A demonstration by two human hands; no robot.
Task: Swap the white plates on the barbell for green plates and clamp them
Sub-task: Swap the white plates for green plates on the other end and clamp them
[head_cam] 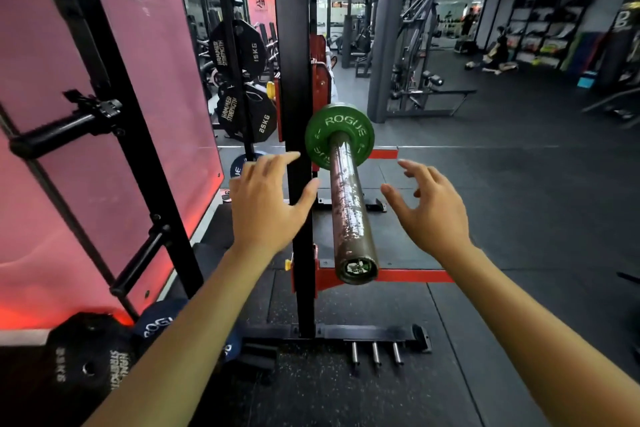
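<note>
A small green ROGUE plate (339,130) sits far up the barbell sleeve (348,215), which points toward me with its end cap near the middle of the view. My left hand (266,198) hovers to the left of the sleeve with fingers spread and relaxed, holding nothing. On the other side of the sleeve, my right hand (433,204) hangs with loosely spread fingers, also empty. Neither hand touches the bar or the plate. No white plate and no clamp shows on this sleeve.
A black rack upright (294,114) stands just left of the sleeve. Black Hammer Strength plates (242,80) hang on pegs behind it, and more plates (90,357) lie on the floor at lower left. Three pins (375,354) stick out of the rack base. A person (498,52) sits far right.
</note>
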